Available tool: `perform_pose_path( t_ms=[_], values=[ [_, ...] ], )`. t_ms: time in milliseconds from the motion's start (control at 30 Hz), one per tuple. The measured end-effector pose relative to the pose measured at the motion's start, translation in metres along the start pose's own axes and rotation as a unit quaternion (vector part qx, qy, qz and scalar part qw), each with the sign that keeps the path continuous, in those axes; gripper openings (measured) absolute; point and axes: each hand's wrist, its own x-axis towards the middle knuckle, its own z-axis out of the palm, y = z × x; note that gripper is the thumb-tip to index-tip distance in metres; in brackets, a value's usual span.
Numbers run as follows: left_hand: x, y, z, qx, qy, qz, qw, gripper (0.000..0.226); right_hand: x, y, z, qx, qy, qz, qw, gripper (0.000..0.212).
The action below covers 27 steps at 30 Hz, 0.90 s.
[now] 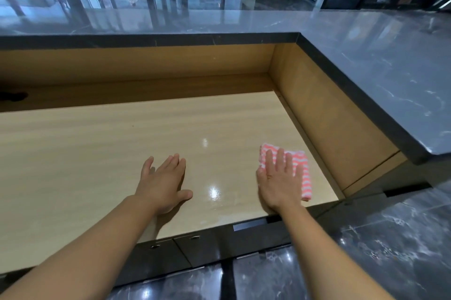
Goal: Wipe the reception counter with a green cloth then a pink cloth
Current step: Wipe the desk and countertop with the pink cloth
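Pale wood grain is stretching across the lower desk surface (97, 153) of the reception counter, and both my hands are lying flat on it; my right hand (278, 177) is pressing palm-down, fingers spread and unclenched, on the pink cloth (305, 173), a pink-and-white striped cloth sitting near the desk's right front corner; my palm is covering most of it, so its fold is hard to make out; my left hand (163, 182) is resting open and empty on the bare wood, well apart from the cloth; the dark marble top (366, 60) is wrapping around the back and right side; a dark shape at the far left is being cut off by the frame edge.
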Motion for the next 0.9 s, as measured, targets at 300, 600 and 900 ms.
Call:
perform_pose_path(
  t_ms=[300,600,900],
  values=[
    [-0.042,0.002,0.006,-0.005,-0.014,-0.005,1.000,0.043,-0.064,-0.107,0.025,-0.038,-0.072,-0.258,0.963,0.058],
    [-0.047,0.015,0.007,0.037,-0.027,-0.018,0.999,0.021,-0.021,0.046,-0.006,-0.068,-0.029,-0.154,0.985,0.057],
    [-0.045,0.018,0.012,0.032,-0.032,-0.026,0.999,0.026,-0.032,0.025,0.006,-0.019,0.018,-0.005,1.000,0.059]
  ],
)
